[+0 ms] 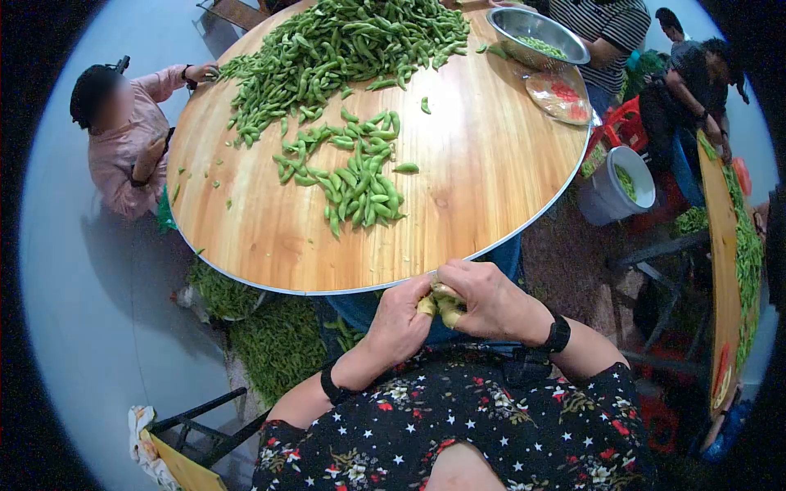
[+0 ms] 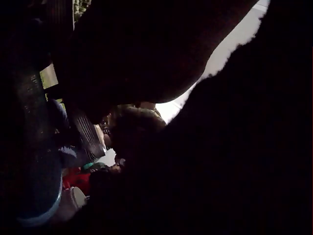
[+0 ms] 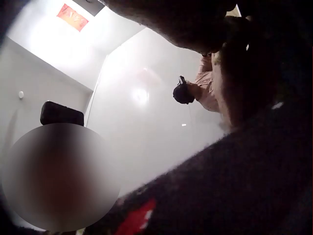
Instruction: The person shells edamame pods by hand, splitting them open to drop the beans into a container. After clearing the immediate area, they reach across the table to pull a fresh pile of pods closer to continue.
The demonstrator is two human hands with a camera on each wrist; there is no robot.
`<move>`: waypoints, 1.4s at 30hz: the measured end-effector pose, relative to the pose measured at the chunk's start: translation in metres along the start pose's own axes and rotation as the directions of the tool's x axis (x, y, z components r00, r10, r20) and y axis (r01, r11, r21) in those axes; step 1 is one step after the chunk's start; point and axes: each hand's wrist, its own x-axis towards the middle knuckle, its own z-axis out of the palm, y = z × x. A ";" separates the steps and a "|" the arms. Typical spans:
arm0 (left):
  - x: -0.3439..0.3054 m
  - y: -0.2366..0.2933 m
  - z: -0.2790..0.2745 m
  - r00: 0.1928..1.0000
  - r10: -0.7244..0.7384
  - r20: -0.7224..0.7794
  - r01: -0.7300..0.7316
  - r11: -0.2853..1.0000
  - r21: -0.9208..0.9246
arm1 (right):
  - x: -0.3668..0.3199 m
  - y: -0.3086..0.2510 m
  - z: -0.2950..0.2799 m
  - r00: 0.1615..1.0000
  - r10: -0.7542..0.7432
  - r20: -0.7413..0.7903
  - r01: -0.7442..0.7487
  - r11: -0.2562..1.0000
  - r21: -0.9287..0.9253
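Just off the near edge of the round wooden table (image 1: 278,245), my left hand (image 1: 397,321) and right hand (image 1: 498,304) meet fingertip to fingertip with curled fingers. Yellowish coverings (image 1: 450,313) show around the thumbs. The fingers hide whatever lies between them, so I cannot tell what they hold. Beyond the hands lies a small group of green soybean pods (image 1: 360,184), and behind it a large heap of the same pods (image 1: 352,53). The left wrist view is mostly dark, and the right wrist view shows only a shadowed part of the hands.
A metal bowl (image 1: 536,37) with green beans stands at the far right, by a bag with red pieces (image 1: 558,96). A white bucket (image 1: 618,186) stands right of the table. Piled greens (image 1: 274,348) lie below on the left. A person in pink (image 1: 123,147) sits at the left.
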 end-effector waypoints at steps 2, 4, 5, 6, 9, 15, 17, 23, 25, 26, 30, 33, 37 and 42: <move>0.001 0.001 0.002 1.000 0.006 -0.009 -0.006 1.000 -0.006 | -0.001 0.001 0.001 1.000 -0.012 0.007 0.012 1.000 0.003; 0.000 0.002 0.004 0.998 0.039 -0.052 -0.041 0.998 -0.040 | -0.001 -0.001 0.003 1.000 -0.022 0.017 0.021 1.000 0.010; 0.000 0.000 0.003 0.998 0.038 -0.054 -0.040 0.998 -0.038 | -0.002 -0.004 0.003 1.000 -0.026 0.002 0.026 0.999 0.022; 0.000 -0.003 0.003 0.999 0.023 -0.041 -0.025 0.999 -0.046 | -0.001 -0.007 0.003 0.999 -0.031 -0.012 0.032 0.999 0.033; 0.001 -0.002 0.001 0.999 0.031 -0.041 -0.032 0.999 -0.043 | 0.000 -0.011 0.000 0.998 0.008 -0.066 -0.006 1.000 0.025; -0.005 0.015 -0.012 0.984 0.159 -0.084 -0.141 0.971 0.192 | 0.006 0.003 0.001 0.982 0.001 -0.187 -0.010 0.999 -0.047; -0.011 0.018 -0.019 0.980 0.175 -0.095 -0.145 0.954 0.263 | 0.010 0.006 0.004 0.985 -0.032 -0.167 0.030 0.999 -0.013; -0.064 0.032 -0.104 0.952 -0.286 0.108 0.101 0.627 0.772 | 0.009 0.015 -0.004 0.995 -0.066 0.073 0.061 0.996 0.070; -0.060 0.039 -0.112 0.966 -0.260 0.014 0.150 0.599 0.786 | 0.008 0.013 -0.001 0.980 -0.098 0.173 0.092 0.995 0.045; -0.051 0.040 -0.112 0.982 -0.189 -0.003 0.127 0.645 0.754 | 0.009 0.010 0.001 0.983 -0.086 0.163 0.075 0.995 0.072; 0.018 0.026 -0.089 0.974 0.127 -0.188 0.060 0.655 0.753 | 0.016 -0.003 -0.001 0.983 0.097 0.155 -0.114 0.988 0.103; 0.065 0.008 -0.072 0.943 0.254 -0.214 0.013 0.615 0.789 | 0.014 0.006 0.005 0.997 0.072 0.013 -0.073 0.993 0.095; 0.084 -0.007 -0.058 0.938 0.315 -0.143 -0.074 0.587 0.806 | 0.011 0.019 0.004 0.997 0.020 -0.081 -0.005 0.984 0.176; 0.078 -0.007 -0.057 0.887 0.453 -0.087 -0.201 0.548 0.812 | 0.016 0.021 -0.001 0.942 0.320 -0.097 -0.247 0.862 0.442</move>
